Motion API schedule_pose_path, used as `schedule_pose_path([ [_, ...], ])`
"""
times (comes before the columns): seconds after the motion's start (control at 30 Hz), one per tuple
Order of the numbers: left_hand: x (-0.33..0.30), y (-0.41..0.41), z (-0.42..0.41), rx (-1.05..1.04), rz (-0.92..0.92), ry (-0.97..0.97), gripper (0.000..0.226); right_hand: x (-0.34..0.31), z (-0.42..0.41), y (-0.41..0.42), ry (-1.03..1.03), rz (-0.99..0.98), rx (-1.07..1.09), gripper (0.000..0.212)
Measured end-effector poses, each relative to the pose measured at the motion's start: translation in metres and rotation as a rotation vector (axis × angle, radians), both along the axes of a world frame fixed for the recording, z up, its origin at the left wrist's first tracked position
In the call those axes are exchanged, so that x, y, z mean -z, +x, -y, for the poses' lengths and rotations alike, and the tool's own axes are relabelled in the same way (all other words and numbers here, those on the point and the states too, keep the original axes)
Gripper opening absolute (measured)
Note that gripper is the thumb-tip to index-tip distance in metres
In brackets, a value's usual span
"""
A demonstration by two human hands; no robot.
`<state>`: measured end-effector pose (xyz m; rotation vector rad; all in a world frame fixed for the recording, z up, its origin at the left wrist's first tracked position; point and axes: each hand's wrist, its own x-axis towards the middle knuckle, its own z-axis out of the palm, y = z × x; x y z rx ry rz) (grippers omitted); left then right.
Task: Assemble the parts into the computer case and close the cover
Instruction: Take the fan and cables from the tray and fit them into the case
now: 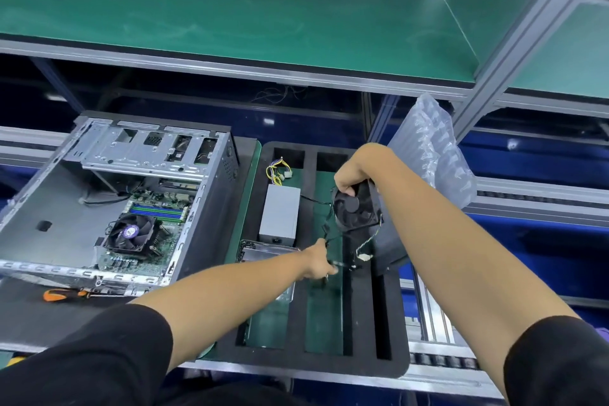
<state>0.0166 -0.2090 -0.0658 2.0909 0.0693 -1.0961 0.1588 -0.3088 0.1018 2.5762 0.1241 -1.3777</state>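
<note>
— Black sleeves (99, 356) sit closest to us, both our bare forearms reaching out over the black foam tray (296, 323). What do our left fingers do?

— Our left hand (318, 262) pinches the thin black cable (329, 236) of the fan; the fingertips are pressed together on it, though blur hides exactly how. Just beyond those fingers lies the grey power supply (280, 214), with its yellow wire bundle (276, 170) farther on, all in the tray's left slot.

— And our right?

— Our right hand (351, 180) curls its fingers over the top edge of the black fan (354, 208), holding it upright above the tray's middle slot. Its white connector (364, 257) dangles below, near our left fingertips.

— Where is the case?

— Well to the left of our left fingers: the computer case (108, 201) lies open on its side, motherboard (158, 208) and CPU cooler (130, 234) showing. An orange-handled screwdriver (66, 294) lies at its near edge. Beyond our right hand stands clear air-cushion wrap (435, 148), and farthest off the green shelf (230, 20).
</note>
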Motion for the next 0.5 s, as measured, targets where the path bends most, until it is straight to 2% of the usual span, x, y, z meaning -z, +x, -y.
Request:
schedule_pose_path([
  [0.07,-0.005,0.001,-0.004,0.077,-0.007,0.058,0.103,-0.006,-0.006,0.002,0.043,0.011,0.016,0.065],
  [0.13,-0.012,0.007,-0.013,0.129,-0.007,0.094,0.117,-0.010,-0.014,0.000,0.115,0.000,0.038,0.057],
  [0.2,-0.020,0.014,-0.027,0.055,-0.053,-0.028,0.108,-0.013,-0.025,-0.002,0.190,-0.012,0.069,0.059],
  [0.3,-0.037,0.019,-0.045,-0.178,-0.167,-0.334,0.075,-0.016,-0.043,-0.003,0.289,-0.022,0.086,0.062],
  [0.4,-0.052,0.018,-0.058,-0.102,-0.146,-0.331,0.070,-0.023,-0.061,-0.002,0.326,-0.020,0.093,0.081],
  [0.5,-0.065,0.020,-0.077,-0.200,-0.174,-0.357,0.057,-0.035,-0.082,-0.007,0.373,0.005,0.096,0.070],
])
